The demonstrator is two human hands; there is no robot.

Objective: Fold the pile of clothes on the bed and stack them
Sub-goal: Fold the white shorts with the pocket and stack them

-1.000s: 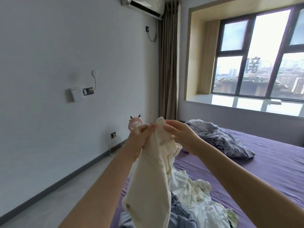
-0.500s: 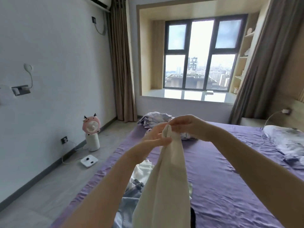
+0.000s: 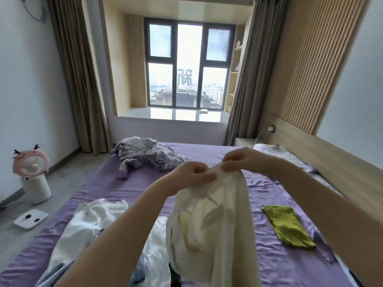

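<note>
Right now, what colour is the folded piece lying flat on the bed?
Olive green folded piece, head view.

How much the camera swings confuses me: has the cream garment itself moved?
Yes, rightward: the cream garment hung left of the crumpled blanket earlier and now hangs right of it.

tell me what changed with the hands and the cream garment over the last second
Both hands stayed pinched on the top edge of the cream fabric garment, left hand and right hand close together. The view swung right, so the folded olive-green cloth on the purple bed sheet now shows. The garment still hangs over the white clothes pile.
</note>
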